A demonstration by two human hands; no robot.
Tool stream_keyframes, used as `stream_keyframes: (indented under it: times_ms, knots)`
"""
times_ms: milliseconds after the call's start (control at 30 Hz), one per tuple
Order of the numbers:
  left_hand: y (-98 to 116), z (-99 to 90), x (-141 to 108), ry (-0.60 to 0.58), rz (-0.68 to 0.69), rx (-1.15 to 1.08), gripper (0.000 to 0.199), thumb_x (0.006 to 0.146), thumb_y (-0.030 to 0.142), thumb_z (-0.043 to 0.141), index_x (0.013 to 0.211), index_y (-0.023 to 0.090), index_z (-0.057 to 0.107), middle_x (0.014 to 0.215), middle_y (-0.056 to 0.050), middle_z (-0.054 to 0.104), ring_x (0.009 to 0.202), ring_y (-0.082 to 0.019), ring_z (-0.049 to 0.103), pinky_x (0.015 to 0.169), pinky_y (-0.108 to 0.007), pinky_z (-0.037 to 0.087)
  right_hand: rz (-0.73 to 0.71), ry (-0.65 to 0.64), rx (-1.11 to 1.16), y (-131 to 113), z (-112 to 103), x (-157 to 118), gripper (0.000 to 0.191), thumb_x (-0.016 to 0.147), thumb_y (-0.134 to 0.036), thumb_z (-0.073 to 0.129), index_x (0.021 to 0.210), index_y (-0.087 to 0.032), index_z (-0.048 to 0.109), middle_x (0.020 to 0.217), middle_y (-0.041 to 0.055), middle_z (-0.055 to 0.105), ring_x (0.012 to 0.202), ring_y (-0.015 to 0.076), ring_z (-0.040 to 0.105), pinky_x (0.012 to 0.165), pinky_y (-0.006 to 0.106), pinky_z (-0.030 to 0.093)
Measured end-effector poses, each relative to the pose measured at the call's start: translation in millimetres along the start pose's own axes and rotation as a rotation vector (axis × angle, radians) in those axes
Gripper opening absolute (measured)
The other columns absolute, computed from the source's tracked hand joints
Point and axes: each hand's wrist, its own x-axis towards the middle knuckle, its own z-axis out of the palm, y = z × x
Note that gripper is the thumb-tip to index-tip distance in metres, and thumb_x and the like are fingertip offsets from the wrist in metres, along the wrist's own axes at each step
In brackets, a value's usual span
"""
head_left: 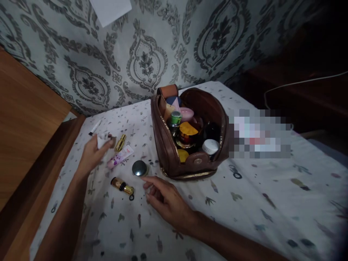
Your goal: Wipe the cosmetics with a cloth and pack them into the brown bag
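Observation:
My left hand (94, 152) is closed on a small white tube (102, 139) over the left side of the sheet. Close to it lie a gold bottle (120, 143), a pink and purple squeeze tube (121, 156) and a slim white tube with a dark cap (95, 127). My right hand (170, 203) is empty, its fingers loosely bent and apart. Its index fingertip is at the near edge of a round jar with a shiny dark lid (139, 168). Left of that hand lies a brown and gold bottle (122, 185), a small black ring (132, 197) at its tip.
A brown zip bag (165, 159) stands unzipped, filled with several jars and bottles, among them a white-lidded one (210, 146) and an amber-lidded one (188, 132). Patterned curtain (146, 61) hangs behind. A wooden panel (24, 134) borders the left. Something pixelated (259, 134) lies right.

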Motion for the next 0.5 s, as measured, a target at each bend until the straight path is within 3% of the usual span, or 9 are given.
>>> stream_keyframes:
  times_ms: [133,200,300,433,500]
  knots:
    - [47,-0.1,-61,-0.202,0.39,-0.231,0.034,0.091,0.045,0.06,0.118,0.026,0.062,0.105,-0.003,0.066,0.097,-0.02,0.066,0.084,-0.031,0.052,0.006,-0.013,0.069,2,4,-2,0.066,0.087,-0.022,0.062,0.149,-0.022,0.038,0.133,0.0131,0.057,0.092,0.0168,0.064,0.073,0.029,0.056]
    - [65,7.2,-85,-0.212,0.559,-0.179,0.034,0.091,0.038,0.062,0.122,0.027,0.058,0.109,-0.005,0.063,0.097,-0.02,0.066,0.079,-0.03,0.054,0.013,0.001,0.063,3,5,0,0.065,0.082,-0.02,0.067,0.143,-0.021,0.045,0.127,0.012,0.06,0.095,0.0198,0.064,0.077,0.032,0.057]
    - [78,20.7,-103,-0.181,0.626,-0.091,0.038,0.09,0.033,0.06,0.126,0.025,0.051,0.112,-0.008,0.06,0.095,-0.022,0.067,0.072,-0.032,0.056,0.052,0.09,0.021,4,6,3,0.051,0.076,-0.011,0.063,0.125,-0.02,0.059,0.112,0.0081,0.066,0.101,0.0236,0.064,0.089,0.038,0.055]
    - [82,30.3,-106,-0.142,0.668,-0.025,0.036,0.091,0.036,0.057,0.124,0.025,0.05,0.109,-0.009,0.061,0.089,-0.023,0.068,0.069,-0.035,0.058,0.005,0.198,0.043,5,6,4,0.065,0.074,-0.009,0.058,0.137,-0.02,0.05,0.134,0.0112,0.061,0.124,0.0257,0.058,0.107,0.043,0.046]
    - [83,31.6,-105,-0.093,0.721,0.0,0.035,0.093,0.043,0.052,0.122,0.024,0.051,0.107,-0.01,0.061,0.089,-0.023,0.068,0.064,-0.032,0.057,-0.02,0.192,0.087,5,5,4,0.063,0.072,-0.008,0.057,0.134,-0.02,0.052,0.132,0.0109,0.063,0.121,0.0246,0.06,0.106,0.04,0.047]
